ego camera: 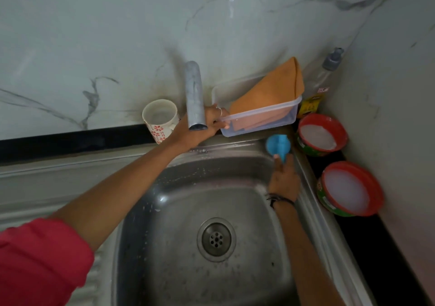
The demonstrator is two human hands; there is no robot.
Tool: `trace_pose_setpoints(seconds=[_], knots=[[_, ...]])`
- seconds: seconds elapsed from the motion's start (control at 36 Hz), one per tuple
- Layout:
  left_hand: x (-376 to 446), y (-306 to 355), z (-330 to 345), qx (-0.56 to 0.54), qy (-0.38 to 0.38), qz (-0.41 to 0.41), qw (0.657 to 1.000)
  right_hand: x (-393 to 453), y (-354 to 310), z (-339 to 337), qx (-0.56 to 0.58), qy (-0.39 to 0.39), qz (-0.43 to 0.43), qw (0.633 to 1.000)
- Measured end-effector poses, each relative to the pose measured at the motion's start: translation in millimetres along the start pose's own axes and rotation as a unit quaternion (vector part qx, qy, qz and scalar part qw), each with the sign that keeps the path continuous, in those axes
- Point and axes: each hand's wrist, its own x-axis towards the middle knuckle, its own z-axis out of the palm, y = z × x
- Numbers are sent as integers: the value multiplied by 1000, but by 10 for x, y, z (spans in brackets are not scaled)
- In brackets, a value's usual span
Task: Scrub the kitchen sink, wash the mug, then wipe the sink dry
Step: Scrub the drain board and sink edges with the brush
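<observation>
Head view. No readable writing: yellow label (310,104) beside soap bottle (328,70) too blurred to read; mug (161,119) has red flower print, no text.

Left hand (208,123) reaching past tap spout (195,96), fingers curled on near-left corner of clear plastic tub (259,115); ring visible on one finger. Tub on back ledge w/ folded orange cloth (273,91) leaning inside, sticking up over rim.

Right hand (283,178) at back-right corner of sink (164,211), fingers pinching lower edge of blue scrubber (278,144), scrubber against sink rim. Dark bands on wrist.

Mug upright on ledge, left of spout, just beside left forearm, not touched. Drain (216,238) mid-basin, well apart from both hands; wet specks on basin walls.

Right of sink on dark counter: two red-rimmed bowls (321,135) (350,188) w/ white contents, near right hand. Spout crosses in front of left hand, hiding part of it. Red sleeve (40,258) lower left. Marble wall (94,46) behind.
</observation>
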Motion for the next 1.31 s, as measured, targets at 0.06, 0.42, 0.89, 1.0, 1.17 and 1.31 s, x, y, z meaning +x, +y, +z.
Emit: trace_pose_setpoints(seconds=[0.06,0.42,0.89,1.0,1.17,1.31], knots=[[-37,76,-83,-23,-10,22,999,116,-36,-105,18,19,40,999],[-383,185,-428,-6,42,12,999,-558,-716,592,-58,-267,-175,946],[-307,330,-499,-111,20,1,994,-137,-313,375,29,-139,-12,990],[-33,65,-185,-99,0,10,995,-133,-228,334,3,-162,-41,986],[-155,483,-387,-29,31,45,998,187,15,-156,48,-49,26,997],[-170,687,-384,81,15,54,995,-23,98,-239,-23,-72,39,996]])
